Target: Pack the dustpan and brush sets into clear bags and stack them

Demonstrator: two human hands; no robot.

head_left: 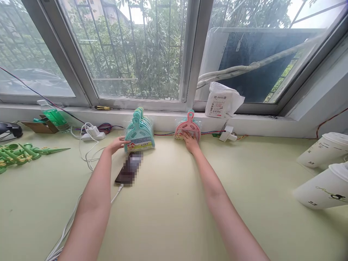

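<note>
A stack of teal mini dustpan-and-brush sets point(139, 131) in clear wrapping stands upright against the sill wall, with a printed label on the front. My left hand point(117, 144) touches its left edge, fingers stretched out. To the right, a smaller stack with a pink dustpan-and-brush set point(189, 125) in front and teal behind leans on the same wall. My right hand point(191, 142) lies against the lower front of the pink set with its fingers spread, partly covering the brush. Below the teal stack lies a phone point(125, 174) with a charging cable plugged in.
Green plastic pieces point(24, 154), a green-labelled bottle point(56, 117) and a white power strip point(94, 135) are on the left. A white package point(221, 101) rests on the sill. Two white cups point(323, 186) stand at right. Cables run along the wall.
</note>
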